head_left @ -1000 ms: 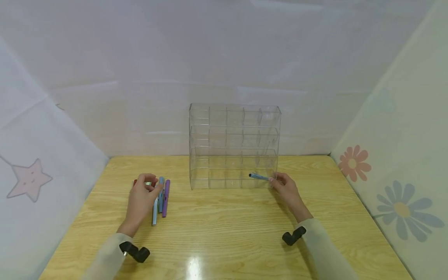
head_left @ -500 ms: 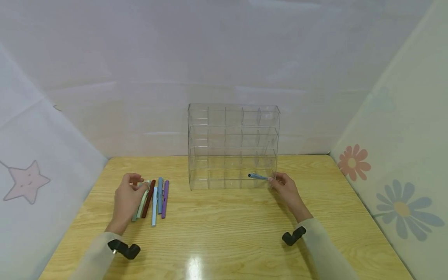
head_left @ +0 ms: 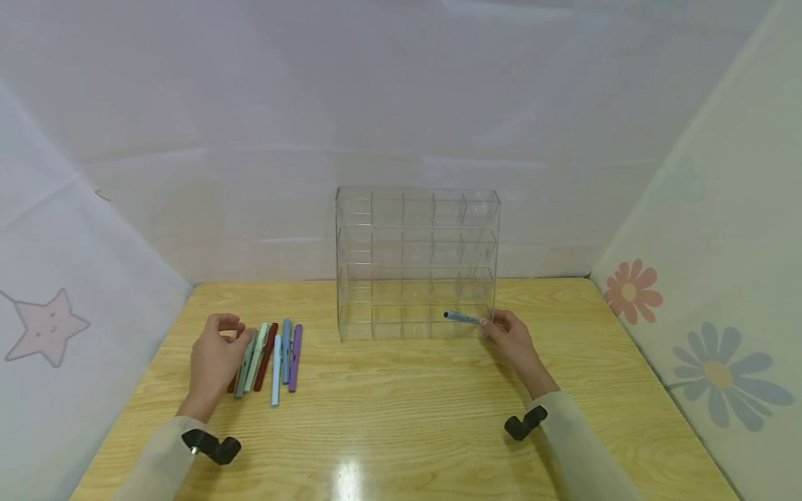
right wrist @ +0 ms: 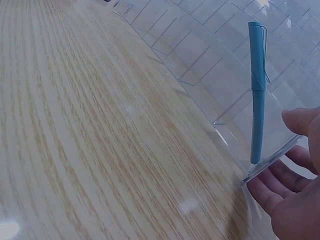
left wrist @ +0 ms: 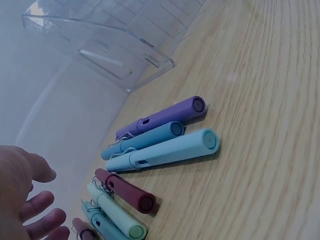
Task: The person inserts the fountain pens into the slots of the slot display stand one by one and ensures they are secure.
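Note:
My left hand (head_left: 215, 358) hovers at the left end of a row of capped pens, fingers loosely bent and holding nothing. In the left wrist view lie a purple pen (left wrist: 162, 117), a blue pen (left wrist: 145, 139), a light blue pen (left wrist: 167, 150), a dark red pen (left wrist: 126, 191), a pale green pen (left wrist: 116, 212), a teal pen (left wrist: 104, 222) and a brownish-red pen (left wrist: 84, 229). My right hand (head_left: 515, 344) grips the right side of a clear pen rack (head_left: 339, 278), thumb inside and fingers outside. A teal-blue pen (right wrist: 257, 90) stands in its bottom right compartment, apart from the thumb.
The rack stands upright towards the back of the wood-grain table (head_left: 401, 417), divided into several tiers of compartments. Pale cloth walls (head_left: 401, 104) enclose the back and both sides. A black wrist camera mount (head_left: 211, 445) sits on the left sleeve, another mount (head_left: 526, 422) on the right.
My left hand has moved left across the row, from the light blue pen to the far left end, uncovering the red and green pens. My right hand and the rack have stayed put.

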`<state>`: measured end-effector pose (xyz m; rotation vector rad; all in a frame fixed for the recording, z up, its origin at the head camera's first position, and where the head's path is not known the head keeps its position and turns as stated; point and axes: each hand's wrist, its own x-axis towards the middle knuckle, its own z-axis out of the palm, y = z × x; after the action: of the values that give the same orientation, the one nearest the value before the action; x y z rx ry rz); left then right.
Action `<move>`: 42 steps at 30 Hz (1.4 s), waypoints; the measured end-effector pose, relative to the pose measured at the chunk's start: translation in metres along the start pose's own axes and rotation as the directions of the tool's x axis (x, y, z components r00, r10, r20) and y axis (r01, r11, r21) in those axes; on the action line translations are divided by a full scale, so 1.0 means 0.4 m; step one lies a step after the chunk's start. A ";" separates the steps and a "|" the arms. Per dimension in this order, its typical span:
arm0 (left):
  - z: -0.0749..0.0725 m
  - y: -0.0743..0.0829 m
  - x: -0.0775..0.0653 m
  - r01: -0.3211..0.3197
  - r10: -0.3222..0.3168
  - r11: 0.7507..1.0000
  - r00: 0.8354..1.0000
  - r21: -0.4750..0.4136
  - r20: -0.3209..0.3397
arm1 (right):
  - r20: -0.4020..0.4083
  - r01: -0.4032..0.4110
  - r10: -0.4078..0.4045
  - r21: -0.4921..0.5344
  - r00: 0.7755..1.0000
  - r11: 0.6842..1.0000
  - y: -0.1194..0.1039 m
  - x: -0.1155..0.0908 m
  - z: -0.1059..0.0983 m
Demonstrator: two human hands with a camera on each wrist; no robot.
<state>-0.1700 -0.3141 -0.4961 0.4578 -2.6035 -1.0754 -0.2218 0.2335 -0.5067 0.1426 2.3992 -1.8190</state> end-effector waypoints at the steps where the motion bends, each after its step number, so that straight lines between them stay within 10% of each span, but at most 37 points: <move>1: 0.000 -0.003 0.002 0.000 0.000 1.000 1.000 0.002 0.000 | -0.001 0.000 0.000 -0.004 1.000 1.000 0.000 -0.001 0.000; 42: 0.009 -0.081 0.051 0.044 -0.054 0.995 0.992 0.091 0.112 | -0.010 0.001 -0.002 -0.025 1.000 1.000 0.000 0.005 0.001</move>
<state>-0.1842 -0.3415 -0.5189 0.4966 -2.7633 -1.0334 -0.2239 0.2332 -0.5070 0.1482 2.4289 -1.7923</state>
